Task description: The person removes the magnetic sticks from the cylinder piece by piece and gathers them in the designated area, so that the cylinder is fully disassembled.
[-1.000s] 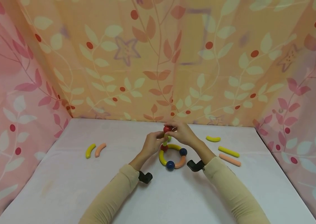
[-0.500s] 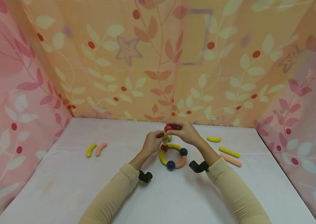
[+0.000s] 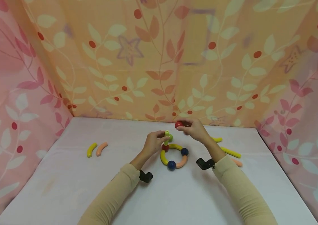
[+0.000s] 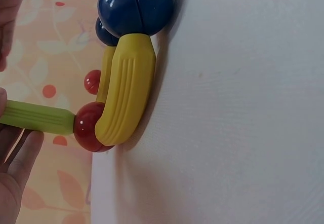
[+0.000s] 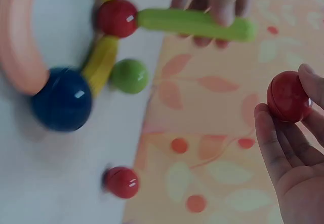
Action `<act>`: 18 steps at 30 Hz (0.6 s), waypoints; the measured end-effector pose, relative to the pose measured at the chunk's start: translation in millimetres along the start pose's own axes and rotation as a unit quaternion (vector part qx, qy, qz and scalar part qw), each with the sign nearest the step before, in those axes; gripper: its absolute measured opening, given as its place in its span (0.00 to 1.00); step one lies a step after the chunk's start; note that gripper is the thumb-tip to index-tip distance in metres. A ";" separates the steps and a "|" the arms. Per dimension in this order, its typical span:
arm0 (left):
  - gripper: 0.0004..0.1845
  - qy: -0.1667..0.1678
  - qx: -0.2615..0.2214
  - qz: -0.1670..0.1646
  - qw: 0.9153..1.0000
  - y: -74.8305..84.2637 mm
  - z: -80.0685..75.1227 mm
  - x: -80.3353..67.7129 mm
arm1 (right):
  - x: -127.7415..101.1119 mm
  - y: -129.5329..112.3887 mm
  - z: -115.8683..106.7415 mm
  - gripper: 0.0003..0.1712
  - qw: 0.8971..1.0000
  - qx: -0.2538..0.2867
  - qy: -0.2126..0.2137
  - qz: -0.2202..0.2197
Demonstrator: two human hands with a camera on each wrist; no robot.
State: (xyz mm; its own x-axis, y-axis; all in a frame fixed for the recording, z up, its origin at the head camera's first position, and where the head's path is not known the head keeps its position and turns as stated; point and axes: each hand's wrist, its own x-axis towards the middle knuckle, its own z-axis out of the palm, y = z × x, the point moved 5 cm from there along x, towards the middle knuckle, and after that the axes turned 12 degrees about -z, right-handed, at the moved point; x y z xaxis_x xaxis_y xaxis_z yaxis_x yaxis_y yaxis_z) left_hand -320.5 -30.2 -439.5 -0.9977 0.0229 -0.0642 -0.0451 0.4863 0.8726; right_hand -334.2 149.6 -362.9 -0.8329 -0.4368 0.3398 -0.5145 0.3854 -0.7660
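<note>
Now right hand point(image 3: 195, 129) holds red ball point(image 3: 178, 125) — aloft.

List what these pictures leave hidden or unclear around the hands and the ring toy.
- Head view: right hand and sleeve cover parts of the yellow and orange sticks behind them.
- Left wrist view: left hand cut by the edge; green stick end hidden.
- Right wrist view: ring blurred, cropped.

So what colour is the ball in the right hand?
Red. The ball shows best in the right wrist view, held in the right hand's fingertips.
</note>
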 end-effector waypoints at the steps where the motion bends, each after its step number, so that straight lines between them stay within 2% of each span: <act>1: 0.20 0.000 -0.001 -0.002 1.000 0.0 -0.1 -0.1 | -0.2 3.9 -0.8 0.22 1.000 0.002 0.002 0.003; 11: 0.20 0.000 -0.007 -0.005 1.000 1.1 -0.3 -0.3 | 2.5 48.1 1.6 0.22 0.998 -0.030 0.005 0.052; 18: 0.20 -0.004 -0.007 -0.016 1.000 0.9 0.7 -1.0 | 11.7 73.3 13.3 0.24 0.995 -0.067 -0.019 0.071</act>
State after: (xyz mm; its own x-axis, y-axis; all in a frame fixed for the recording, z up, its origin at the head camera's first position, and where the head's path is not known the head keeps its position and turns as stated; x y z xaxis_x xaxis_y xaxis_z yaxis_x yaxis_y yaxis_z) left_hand -319.4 -29.2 -439.0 -0.9952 0.0146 -0.0972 -0.0787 0.4742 0.8769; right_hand -379.0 162.0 -422.3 -0.8917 -0.4006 0.2106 -0.4175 0.5486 -0.7243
